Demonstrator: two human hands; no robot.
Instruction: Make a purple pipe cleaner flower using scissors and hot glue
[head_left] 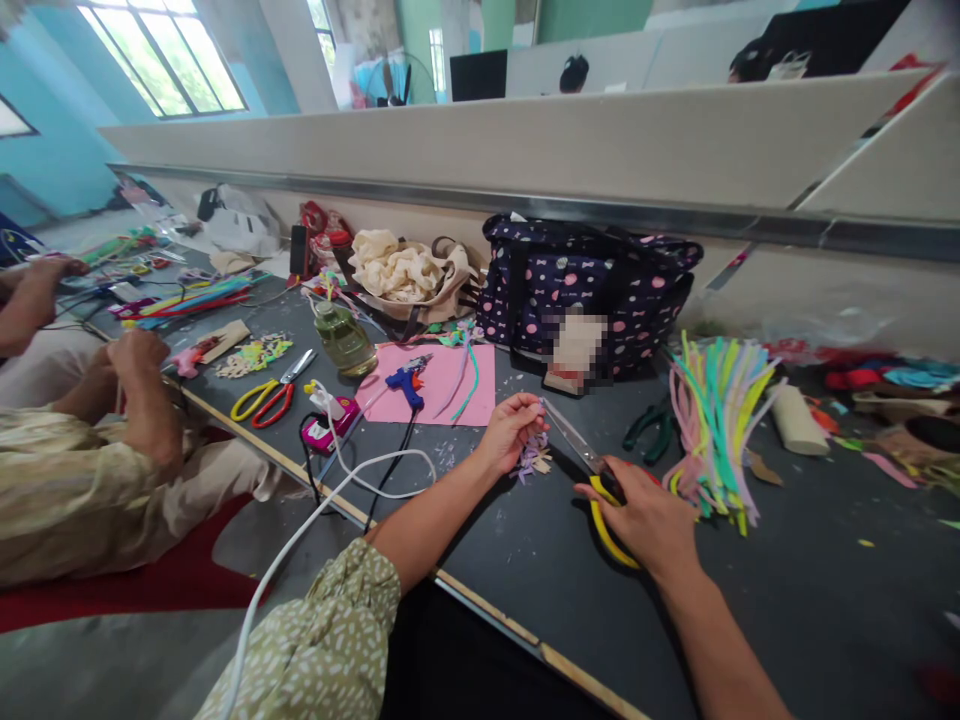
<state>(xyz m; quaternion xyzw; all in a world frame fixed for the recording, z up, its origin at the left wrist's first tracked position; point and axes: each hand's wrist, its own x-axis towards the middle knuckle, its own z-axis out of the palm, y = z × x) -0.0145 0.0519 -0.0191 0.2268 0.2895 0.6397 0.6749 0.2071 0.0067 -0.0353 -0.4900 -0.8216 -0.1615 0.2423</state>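
My right hand (645,510) is wrapped round the handles of yellow-handled scissors (574,437), whose blades point up and left. At the blade tips, my left hand (513,430) pinches something small, too tiny to make out. Just below my left fingers lies a small pile of purple and cream cut pieces (534,457). To the left, a blue glue gun (407,385) rests on a pink sheet (474,372) beside purple and green fuzzy stems. A bundle of pastel fuzzy stems (720,420) lies right of the scissors, next to dark green pliers (651,432).
A dark patterned bag (585,280) stands behind my hands. At the left are a bottle (343,340), orange-and-yellow scissors (274,390), a power strip (328,425) and a white cable (281,555). A co-worker's hands (139,355) are farther left. A cardboard roll (799,420) lies right.
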